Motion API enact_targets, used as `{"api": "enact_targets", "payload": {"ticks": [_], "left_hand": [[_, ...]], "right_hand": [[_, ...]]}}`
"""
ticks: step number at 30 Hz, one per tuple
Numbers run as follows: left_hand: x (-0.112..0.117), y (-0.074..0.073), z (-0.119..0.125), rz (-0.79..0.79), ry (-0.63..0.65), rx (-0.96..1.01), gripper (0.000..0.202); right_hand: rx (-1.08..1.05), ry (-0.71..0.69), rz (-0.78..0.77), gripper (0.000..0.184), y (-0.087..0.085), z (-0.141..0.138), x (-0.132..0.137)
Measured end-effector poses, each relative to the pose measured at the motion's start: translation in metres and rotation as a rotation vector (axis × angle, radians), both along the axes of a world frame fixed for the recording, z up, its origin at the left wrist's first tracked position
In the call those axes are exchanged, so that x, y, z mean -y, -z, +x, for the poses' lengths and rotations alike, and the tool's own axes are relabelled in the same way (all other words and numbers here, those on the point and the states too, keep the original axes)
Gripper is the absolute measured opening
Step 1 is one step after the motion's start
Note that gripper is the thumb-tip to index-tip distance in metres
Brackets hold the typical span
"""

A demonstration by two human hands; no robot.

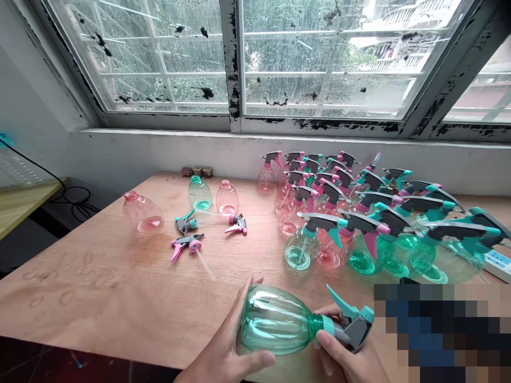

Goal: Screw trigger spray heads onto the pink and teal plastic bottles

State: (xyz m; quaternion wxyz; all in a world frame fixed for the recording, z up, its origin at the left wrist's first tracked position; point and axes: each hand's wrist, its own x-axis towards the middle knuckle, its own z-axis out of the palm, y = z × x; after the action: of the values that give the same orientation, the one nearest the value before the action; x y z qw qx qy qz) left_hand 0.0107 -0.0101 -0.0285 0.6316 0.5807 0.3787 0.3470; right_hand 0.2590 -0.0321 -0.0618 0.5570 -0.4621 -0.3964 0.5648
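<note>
Green spray bottle [275, 319] at the near edge of the table [99, 287], lying on its side between both hands: does it have its head on?

It looks so. A grey and teal trigger head [351, 324] sits on its neck. The left hand [227, 346] cups the ribbed, rounded base with its grip half closed around it. The right hand [343, 356] has its grip closed about the collar and head. I cannot tell whether the collar is fully screwed down.

How much seems done?

Most of it, I judge. A crowd of capped bottles [359, 223] stands at the right, pink and green, all clear, glossy plastic with bulbous bodies.

And what is left?

Three bare bottles in the middle of the table: a pink one on its side [141, 211], a green one upright [199, 194] and a pink one upright [227, 198]. Three loose trigger heads [187, 244] lie just in front of them, one with its thin dip tube showing. The tabletop is pale plywood, matt and grainy.
</note>
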Motion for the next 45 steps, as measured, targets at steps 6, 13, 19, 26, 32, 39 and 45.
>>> {"api": "enact_targets", "payload": {"ticks": [6, 13, 19, 26, 32, 39, 45], "left_hand": [[-0.0034, -0.0025, 0.0006, 0.04, 0.006, -0.053, 0.099], [-0.0018, 0.0033, 0.0019, -0.024, -0.013, 0.002, 0.124], [-0.0008, 0.0001, 0.0007, -0.043, 0.04, 0.038, 0.104], [-0.0031, 0.0035, 0.0002, 0.037, 0.061, -0.047, 0.11], [0.0, 0.0015, -0.0001, -0.003, 0.022, 0.002, 0.109], [-0.0032, 0.0018, 0.0001, 0.106, 0.028, -0.106, 0.096], [-0.0012, 0.0029, 0.0018, 0.002, -0.001, -0.019, 0.112]], "right_hand": [[-0.042, 0.029, -0.005, 0.036, -0.0044, 0.0002, -0.0013], [-0.031, 0.012, -0.01, 0.037, -0.0036, 0.0006, -0.0007], [-0.035, 0.004, -0.004, 0.036, -0.0038, 0.0018, -0.0015], [-0.063, 0.035, -0.031, 0.039, -0.004, 0.0012, -0.0014], [-0.04, -0.009, 0.001, 0.036, -0.0014, 0.0003, -0.0009], [-0.049, 0.03, -0.022, 0.037, -0.0071, 0.0004, -0.0024], [-0.031, 0.034, -0.025, 0.04, -0.0057, 0.0006, -0.0016]]}}
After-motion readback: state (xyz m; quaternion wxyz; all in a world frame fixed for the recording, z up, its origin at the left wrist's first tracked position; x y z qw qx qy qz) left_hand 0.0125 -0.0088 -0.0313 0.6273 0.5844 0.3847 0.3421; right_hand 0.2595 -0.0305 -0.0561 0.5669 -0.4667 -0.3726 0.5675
